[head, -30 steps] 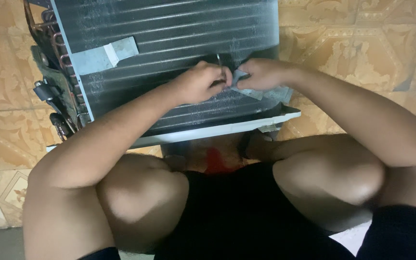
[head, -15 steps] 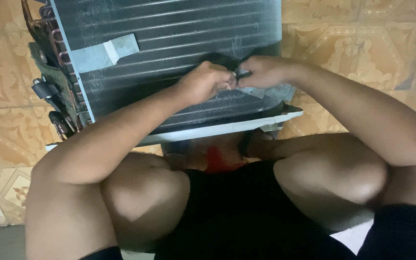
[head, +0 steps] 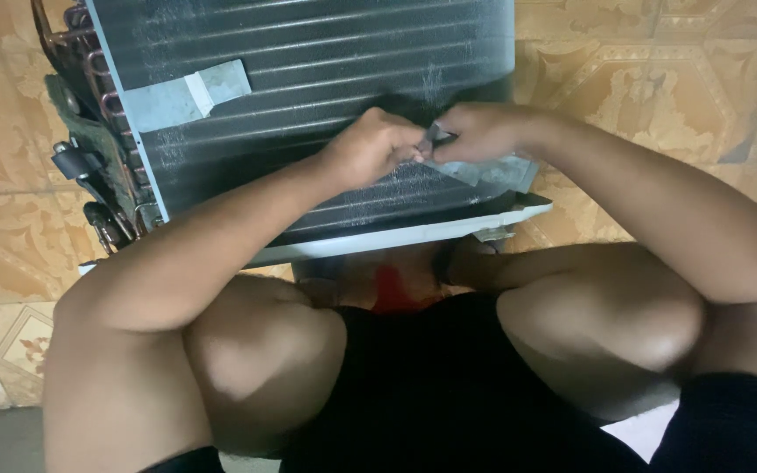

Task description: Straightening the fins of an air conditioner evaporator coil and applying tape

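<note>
Showing copper pipe bends (head: 81, 61) at frame's upper left | grey tape patch (head: 181, 92) stuck flat on finned coil (head: 326, 52) | centre: left hand (head: 377, 144) and right hand (head: 477, 131) pinched shut on a second tape strip (head: 492, 171), partly unstuck | knees below crowd the view.
</note>
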